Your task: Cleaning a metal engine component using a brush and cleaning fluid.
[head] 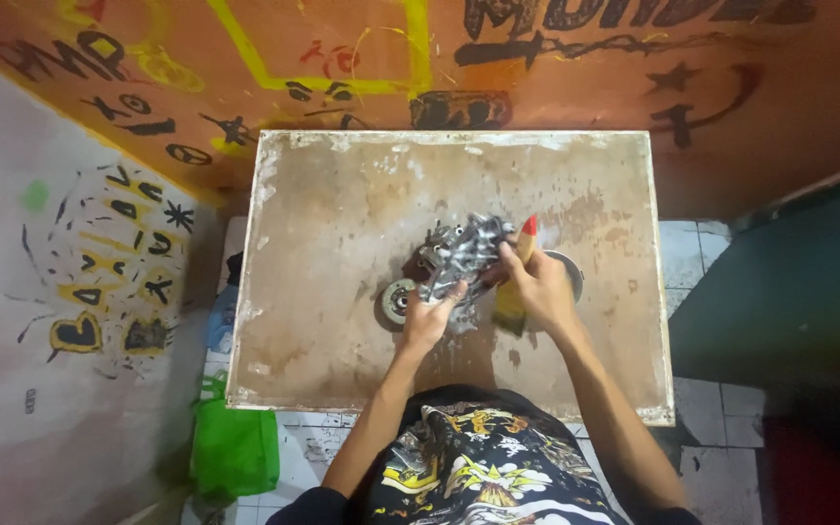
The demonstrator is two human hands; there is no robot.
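Worn table (342,194), hands (430,321) gripping metal part (464,255)

A: Views?
B: One, head-worn, looking steeply down from above the table (342,369).
A: Distance?
B: About arm's length; both hands sit near frame centre, wall beyond them.

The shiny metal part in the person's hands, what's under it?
Under the metal part shows a round metal disc on the worn table. Both hands, left and right, cover the rest beneath it.
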